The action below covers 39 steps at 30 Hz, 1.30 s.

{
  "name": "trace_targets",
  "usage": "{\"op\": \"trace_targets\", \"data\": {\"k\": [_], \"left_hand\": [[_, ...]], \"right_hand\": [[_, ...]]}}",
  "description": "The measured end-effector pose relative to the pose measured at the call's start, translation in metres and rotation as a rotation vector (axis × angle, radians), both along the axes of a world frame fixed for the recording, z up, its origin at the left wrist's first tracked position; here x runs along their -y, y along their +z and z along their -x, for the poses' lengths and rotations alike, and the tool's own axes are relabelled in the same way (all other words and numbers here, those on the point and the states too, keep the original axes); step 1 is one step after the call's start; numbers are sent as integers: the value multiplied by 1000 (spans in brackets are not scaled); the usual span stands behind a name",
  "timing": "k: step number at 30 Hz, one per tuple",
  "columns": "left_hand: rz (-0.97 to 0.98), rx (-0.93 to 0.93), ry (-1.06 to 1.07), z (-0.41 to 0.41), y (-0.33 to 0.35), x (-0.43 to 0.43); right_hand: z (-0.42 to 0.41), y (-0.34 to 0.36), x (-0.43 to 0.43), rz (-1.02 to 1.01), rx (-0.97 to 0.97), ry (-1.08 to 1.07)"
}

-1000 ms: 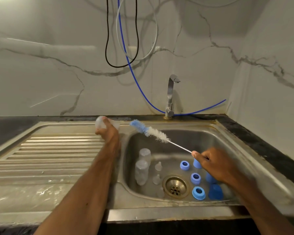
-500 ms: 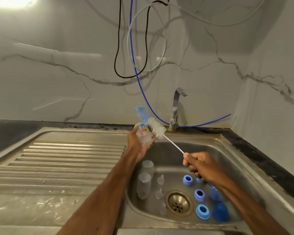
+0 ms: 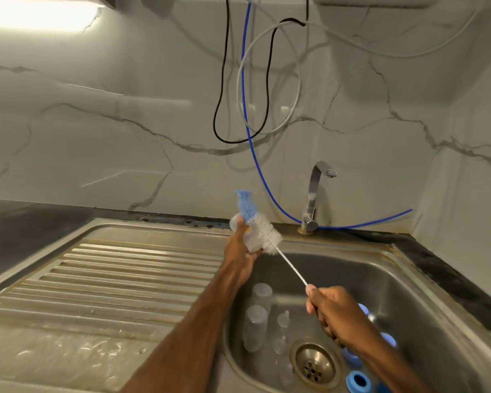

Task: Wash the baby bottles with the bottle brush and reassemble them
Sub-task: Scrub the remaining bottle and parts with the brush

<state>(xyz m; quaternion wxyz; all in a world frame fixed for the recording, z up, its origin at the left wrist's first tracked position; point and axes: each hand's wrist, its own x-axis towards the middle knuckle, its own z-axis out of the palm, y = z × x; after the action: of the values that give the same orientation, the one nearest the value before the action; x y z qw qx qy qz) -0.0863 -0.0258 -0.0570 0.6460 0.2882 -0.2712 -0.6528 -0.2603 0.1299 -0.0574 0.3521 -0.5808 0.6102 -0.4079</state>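
Since a second ago: left hand [image 3: 240, 252] has carried the bottle [image 3: 250, 241] from the drainboard [image 3: 111, 279] edge to above the back-left corner of the sink [image 3: 408, 279], and the brush [image 3: 270, 236] has closed in against it.

Bottle: clear plastic, small orange mark on its side, tilted, fingers curled round it from below. Brush: white bristles touching the bottle's right side, blue tuft poking up past it, thin twisted wire stem running down to the right hand [image 3: 338, 316], fingers wrapped tight on the stem.

Cannot tell whether bristles are inside the bottle or only against it. Stem's end hidden in the fist. Other bottles [image 3: 261, 292] and teats [image 3: 283, 319] in the basin blurred. Blue rings [image 3: 359, 380] partly behind the right forearm.
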Motion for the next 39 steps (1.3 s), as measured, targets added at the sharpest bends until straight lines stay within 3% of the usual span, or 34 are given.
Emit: {"op": "trace_targets", "data": {"k": [4,9,15,20,26,32,36,39], "left_hand": [[-18,76,-39,16,3,-4],[-79,-19,63,4,-4,6],[64,89,-48,26,2,-7],[0,-5,140,11,-11,12],[46,132,28,34,-3,-2],[9,75,191,13,-15,14],[32,60,32,33,-2,-1],[22,46,62,35,-3,1]], "right_hand": [[-5,0,9,70,-48,-63],[4,-8,-6,44,-62,-7],[-4,-8,14,125,-121,-43],[2,-22,1,80,-192,57],[-7,-12,19,154,-163,-29],[3,-25,5,63,-250,60],[-3,-8,18,162,-202,-40],[-1,-13,14,148,-184,-38]]}}
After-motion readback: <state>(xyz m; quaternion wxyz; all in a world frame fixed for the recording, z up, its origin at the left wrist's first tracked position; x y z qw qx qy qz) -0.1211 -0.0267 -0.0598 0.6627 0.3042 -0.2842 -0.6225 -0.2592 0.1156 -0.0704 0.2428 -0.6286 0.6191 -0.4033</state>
